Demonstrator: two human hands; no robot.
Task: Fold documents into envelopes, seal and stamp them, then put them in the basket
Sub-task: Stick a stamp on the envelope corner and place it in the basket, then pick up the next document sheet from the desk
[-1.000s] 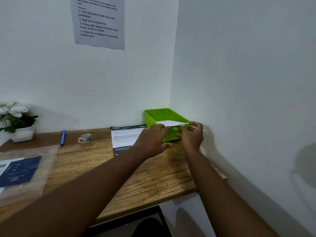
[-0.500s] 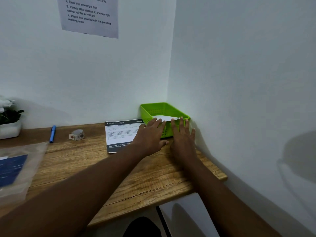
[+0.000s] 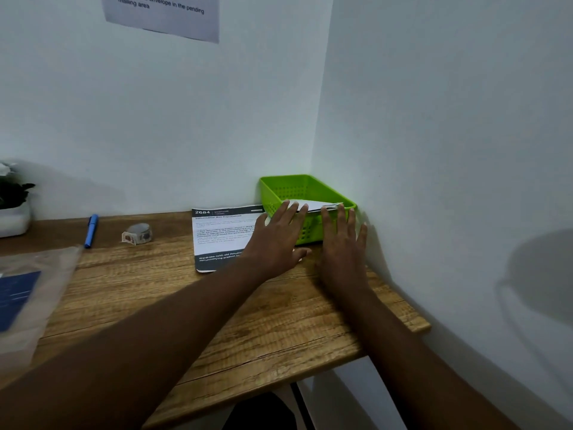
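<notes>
Beside basket (image 3: 280, 193): document (image 3: 220, 240), stamp roll (image 3: 139, 233), pen (image 3: 91, 230)

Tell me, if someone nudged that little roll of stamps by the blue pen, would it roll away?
Probably not far. The stamp roll seems to lie flat on its side on the desk, so it would likely slide. Its loose tail of stamps looks thin and floppy, and might drag. It is small, so probably very light.

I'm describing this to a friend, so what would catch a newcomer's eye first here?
The bright green basket in the desk's far right corner, a white envelope lying in it. Both hands, left hand and right hand, are spread flat before it. A printed document lies just left.
</notes>
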